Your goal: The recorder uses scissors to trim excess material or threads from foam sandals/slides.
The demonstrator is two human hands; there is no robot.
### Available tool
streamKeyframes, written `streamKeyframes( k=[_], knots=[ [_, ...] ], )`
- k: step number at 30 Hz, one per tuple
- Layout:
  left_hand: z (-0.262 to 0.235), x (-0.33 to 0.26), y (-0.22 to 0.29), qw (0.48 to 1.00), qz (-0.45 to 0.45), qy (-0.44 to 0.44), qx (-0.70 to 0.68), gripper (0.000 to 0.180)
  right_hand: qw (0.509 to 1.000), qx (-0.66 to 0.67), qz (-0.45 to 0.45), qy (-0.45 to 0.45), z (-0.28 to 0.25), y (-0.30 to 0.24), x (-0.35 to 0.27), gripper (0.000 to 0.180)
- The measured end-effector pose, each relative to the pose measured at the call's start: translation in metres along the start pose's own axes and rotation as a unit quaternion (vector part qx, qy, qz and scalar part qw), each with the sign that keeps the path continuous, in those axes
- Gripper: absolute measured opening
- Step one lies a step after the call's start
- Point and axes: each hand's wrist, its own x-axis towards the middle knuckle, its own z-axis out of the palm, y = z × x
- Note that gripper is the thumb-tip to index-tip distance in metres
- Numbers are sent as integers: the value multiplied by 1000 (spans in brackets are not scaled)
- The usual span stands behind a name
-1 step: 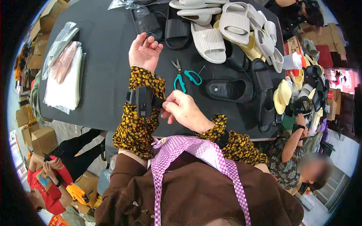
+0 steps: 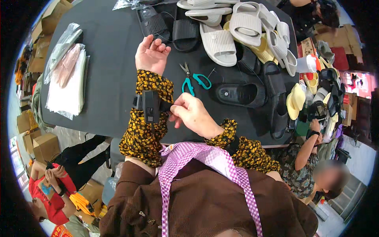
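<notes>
My left hand point(image 2: 152, 56) is palm up over the table, its fingers loosely curled and apart, holding nothing. Around that forearm, over a black and yellow floral sleeve point(image 2: 139, 136), sits a black box-shaped device point(image 2: 150, 106) on a strap. The thumb and fingers of my right hand point(image 2: 194, 115) pinch the black strap point(image 2: 166, 106) at the device's right side; the fingertips are partly hidden. Just beyond my right hand lie teal-handled scissors point(image 2: 187, 82), blades apart. A black slide sandal point(image 2: 241, 95) rests to their right.
Pale grey slippers point(image 2: 218, 43) and black slippers point(image 2: 185, 33) crowd the far side of the black table point(image 2: 106, 79). Clear plastic bags point(image 2: 65, 93) are stacked at left. One person point(image 2: 304, 162) handles footwear at right; another in red point(image 2: 51, 193) is at lower left.
</notes>
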Motion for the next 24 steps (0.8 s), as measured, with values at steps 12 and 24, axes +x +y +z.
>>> streamKeyframes(
  k=[12, 24],
  knots=[
    [-43, 15, -22, 994, 41, 70, 75, 21, 999, 22, 45, 10, -6, -9, 2, 11],
    [-13, 24, -26, 998, -23, 42, -45, 16, 997, 21, -5, -74, -25, -10, 22, 10]
  ],
)
